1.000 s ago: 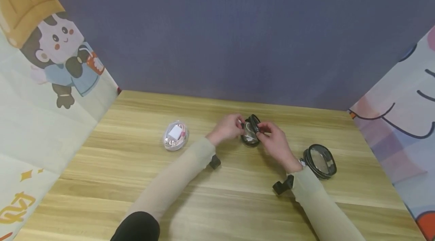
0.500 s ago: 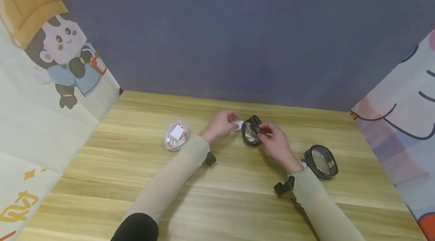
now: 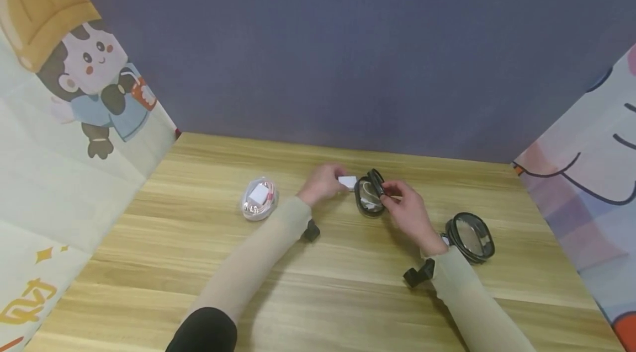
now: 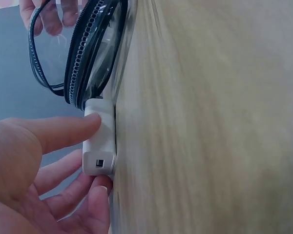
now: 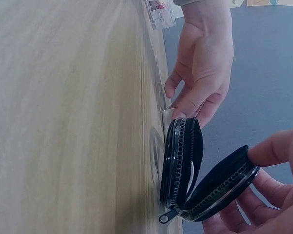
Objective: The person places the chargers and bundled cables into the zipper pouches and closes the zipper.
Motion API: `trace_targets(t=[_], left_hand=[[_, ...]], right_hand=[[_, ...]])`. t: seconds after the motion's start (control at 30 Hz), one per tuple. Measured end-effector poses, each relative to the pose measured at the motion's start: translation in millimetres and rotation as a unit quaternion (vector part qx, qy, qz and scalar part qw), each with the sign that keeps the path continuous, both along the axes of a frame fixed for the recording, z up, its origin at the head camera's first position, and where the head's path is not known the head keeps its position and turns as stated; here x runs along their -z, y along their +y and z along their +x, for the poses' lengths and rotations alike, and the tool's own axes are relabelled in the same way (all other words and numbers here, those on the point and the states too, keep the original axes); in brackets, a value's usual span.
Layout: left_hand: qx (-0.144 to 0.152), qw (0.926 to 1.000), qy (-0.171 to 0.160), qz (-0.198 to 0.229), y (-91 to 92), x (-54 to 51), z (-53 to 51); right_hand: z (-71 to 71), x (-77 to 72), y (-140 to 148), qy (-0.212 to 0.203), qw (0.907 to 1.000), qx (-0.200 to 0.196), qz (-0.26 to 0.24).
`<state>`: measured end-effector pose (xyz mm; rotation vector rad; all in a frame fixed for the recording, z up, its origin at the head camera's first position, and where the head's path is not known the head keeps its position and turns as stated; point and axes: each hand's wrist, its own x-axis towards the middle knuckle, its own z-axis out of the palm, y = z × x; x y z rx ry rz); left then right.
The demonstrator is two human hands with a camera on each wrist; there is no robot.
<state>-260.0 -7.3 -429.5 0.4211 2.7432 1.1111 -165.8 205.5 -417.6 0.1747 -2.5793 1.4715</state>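
Observation:
My left hand [image 3: 320, 184] pinches a white power adapter [image 3: 347, 182] lying on the table, just left of a small clear zip case [image 3: 367, 201] with black trim. In the left wrist view, the thumb lies on one face of the adapter [image 4: 99, 139] with fingers on its far side; a square port shows in its end. My right hand [image 3: 408, 209] holds the raised lid [image 5: 219, 190] of the case between thumb and fingers. The case stands unzipped and partly open, with a white cable inside. A zipper pull [image 5: 168, 216] hangs at its hinge end.
A clear pouch [image 3: 259, 199] with a white adapter and pinkish cable lies to the left on the wooden table [image 3: 318, 297]. Stacked black-rimmed clear cases [image 3: 469, 237] sit beside my right wrist. A dark panel [image 3: 323, 54] closes off the back.
My left hand draws back leftward from the case, and the white adapter comes into view beside it. My right hand keeps hold of the lid, almost unmoved.

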Motion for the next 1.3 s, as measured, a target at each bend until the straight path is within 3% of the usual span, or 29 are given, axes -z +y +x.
trace_targets(t=[0.23, 0.57, 0.7, 0.87, 0.97, 1.3], left_hand=[[-0.006, 0.9999, -0.001, -0.013, 0.0, -3.0, 3.1], [-0.023, 0.9966, -0.048, 0.063, -4.4, -13.9, 13.0], [-0.023, 0.9976, -0.035, 0.055, -6.7, -19.2, 15.7], [0.009, 0.9991, -0.014, 0.040, -6.8, -23.2, 20.9], [0.030, 0.9987, -0.017, 0.038, -5.7, -23.2, 24.3], [0.053, 0.9985, -0.003, 0.014, 0.3, -24.1, 29.7]], right_hand=[[1.5, 0.2, 2, 0.001, 1.0000, 0.003, 0.000], [2.6, 4.4, 4, 0.000, 1.0000, 0.002, 0.000], [1.4, 3.9, 3, 0.005, 1.0000, 0.004, 0.000], [1.5, 3.4, 3, 0.012, 0.9999, 0.001, -0.004], [2.2, 4.2, 4, 0.018, 0.9998, -0.003, -0.002], [3.8, 4.0, 5, 0.020, 0.9997, -0.012, -0.005]])
